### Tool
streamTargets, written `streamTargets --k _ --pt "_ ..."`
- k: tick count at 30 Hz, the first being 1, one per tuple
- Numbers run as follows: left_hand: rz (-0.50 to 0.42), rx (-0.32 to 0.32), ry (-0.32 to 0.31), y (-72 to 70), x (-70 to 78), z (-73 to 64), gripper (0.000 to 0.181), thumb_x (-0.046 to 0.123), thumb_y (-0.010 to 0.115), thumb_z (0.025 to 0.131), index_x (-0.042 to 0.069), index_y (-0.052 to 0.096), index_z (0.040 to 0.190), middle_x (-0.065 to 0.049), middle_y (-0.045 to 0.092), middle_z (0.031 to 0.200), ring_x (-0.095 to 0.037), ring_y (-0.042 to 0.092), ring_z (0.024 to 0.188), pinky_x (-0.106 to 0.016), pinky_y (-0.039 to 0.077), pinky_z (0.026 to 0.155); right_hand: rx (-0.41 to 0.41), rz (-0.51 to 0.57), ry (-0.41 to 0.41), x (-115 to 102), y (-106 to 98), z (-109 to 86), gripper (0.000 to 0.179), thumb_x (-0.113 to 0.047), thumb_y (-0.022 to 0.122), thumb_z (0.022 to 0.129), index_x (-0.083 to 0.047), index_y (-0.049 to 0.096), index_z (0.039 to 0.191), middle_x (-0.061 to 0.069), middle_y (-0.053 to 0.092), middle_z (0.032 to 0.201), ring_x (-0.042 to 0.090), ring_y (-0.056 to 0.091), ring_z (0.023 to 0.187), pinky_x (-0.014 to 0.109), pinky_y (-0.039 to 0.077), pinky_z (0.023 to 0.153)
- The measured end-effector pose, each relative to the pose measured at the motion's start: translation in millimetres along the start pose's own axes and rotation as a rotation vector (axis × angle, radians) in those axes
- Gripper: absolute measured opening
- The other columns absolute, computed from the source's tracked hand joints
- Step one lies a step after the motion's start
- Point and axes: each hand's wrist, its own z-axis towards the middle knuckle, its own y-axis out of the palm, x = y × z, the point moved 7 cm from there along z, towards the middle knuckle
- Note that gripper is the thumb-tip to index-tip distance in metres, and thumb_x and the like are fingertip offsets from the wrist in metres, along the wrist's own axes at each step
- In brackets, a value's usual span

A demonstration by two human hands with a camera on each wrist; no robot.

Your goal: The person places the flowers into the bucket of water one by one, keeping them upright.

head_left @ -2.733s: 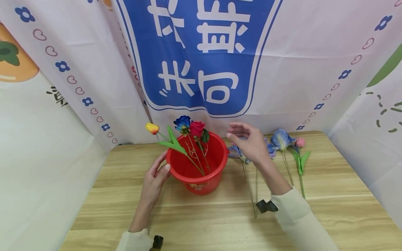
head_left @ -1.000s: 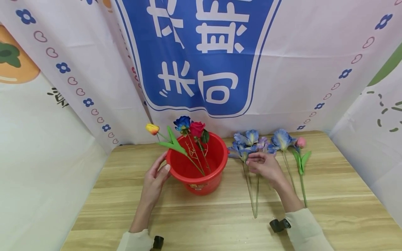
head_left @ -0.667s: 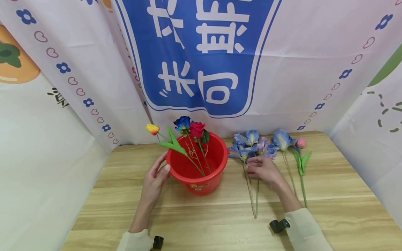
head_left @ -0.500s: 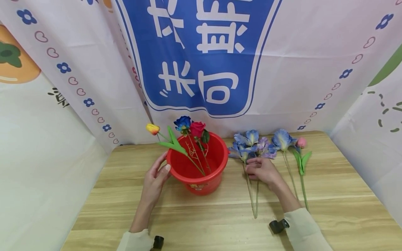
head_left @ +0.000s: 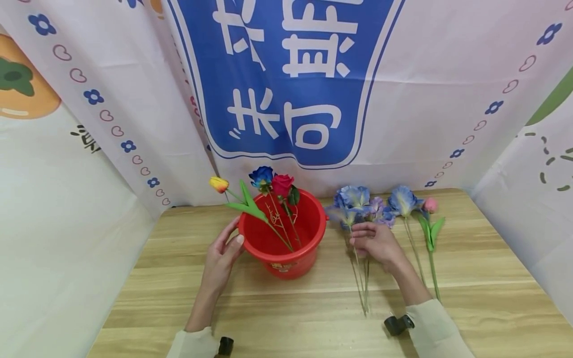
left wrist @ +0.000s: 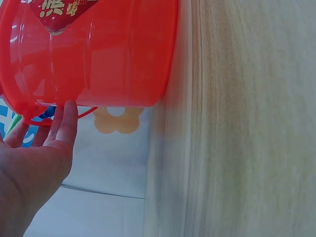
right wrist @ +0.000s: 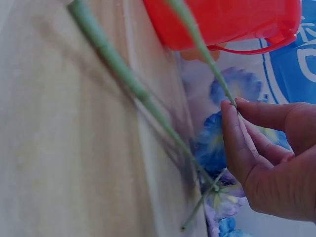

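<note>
My left hand [head_left: 219,261] rests against the left side of the red bucket [head_left: 293,270], thumb and fingers spread by the rim. In the left wrist view its fingers [left wrist: 67,126] look straight where they touch the wall near the handle. A yellow tulip [head_left: 219,184], a blue rose [head_left: 261,176] and a red rose [head_left: 282,184] lean inside the bucket. Right of it, my right hand [head_left: 379,246] pinches the green stem [right wrist: 210,61] of a blue iris [head_left: 348,216] between thumb and fingers, just below the bloom. Its stem slants above the tabletop.
Other blue irises lie beside the right hand, with purple flowers [head_left: 379,211] among them. Farther right are a pale blue iris [head_left: 403,201] and a pink tulip [head_left: 430,204]. A printed cloth [head_left: 416,119] hangs behind the wooden table [head_left: 286,318].
My right hand has come down from above the irises, pinched one stem below its bloom, and raised that iris slightly. My left hand has stayed at the bucket.
</note>
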Motion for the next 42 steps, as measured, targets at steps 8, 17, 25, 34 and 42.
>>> streamTargets --k 8,17,25,34,42 --pt "0.005 -0.002 -0.005 -0.7 -0.4 -0.4 0.054 0.015 0.058 0.111 0.012 0.046 0.163 -0.009 0.046 0.164 -0.009 0.07 0.128 -0.027 0.061 0.101 0.004 0.013 -0.063 -19.6 -1.5 -8.7 0.053 -0.003 0.074 0.098 0.01 0.055 0.146 0.023 0.069 0.131 0.014 0.076 0.102 0.035 0.067 0.086" --pt "0.005 -0.005 0.002 1.3 0.5 0.4 0.054 0.015 0.058 0.111 0.011 0.046 0.163 -0.01 0.046 0.164 -0.01 0.07 0.128 -0.027 0.061 0.101 0.046 0.061 -0.121 -37.5 -3.1 -19.1 0.055 0.002 0.073 0.097 0.011 0.053 0.147 0.012 0.071 0.122 0.006 0.075 0.096 0.036 0.067 0.091" --pt "-0.005 -0.003 0.002 3.4 0.4 1.2 0.054 0.015 0.058 0.111 0.01 0.045 0.163 -0.01 0.046 0.164 -0.007 0.07 0.127 -0.027 0.061 0.101 0.103 0.064 -0.18 -56.5 -4.4 -28.8 0.05 -0.001 0.073 0.098 0.009 0.056 0.144 0.014 0.071 0.121 0.007 0.076 0.097 0.031 0.068 0.087" --pt "0.0 0.003 -0.001 2.0 0.3 -0.1 0.054 0.015 0.058 0.111 0.011 0.045 0.163 -0.01 0.046 0.164 -0.011 0.069 0.13 -0.027 0.061 0.101 0.142 0.063 -0.273 -96.9 1.7 -28.4 0.047 -0.003 0.075 0.099 0.007 0.06 0.142 0.009 0.073 0.115 0.009 0.077 0.097 0.03 0.068 0.084" --pt "-0.006 0.003 -0.005 0.9 0.4 -0.7 0.054 0.015 0.058 0.111 0.011 0.045 0.163 -0.009 0.046 0.164 -0.01 0.069 0.129 -0.027 0.061 0.102 0.148 0.062 -0.341 -141.7 13.0 -25.4 0.043 -0.003 0.075 0.098 0.001 0.064 0.14 0.025 0.069 0.128 0.017 0.078 0.1 0.031 0.068 0.083"
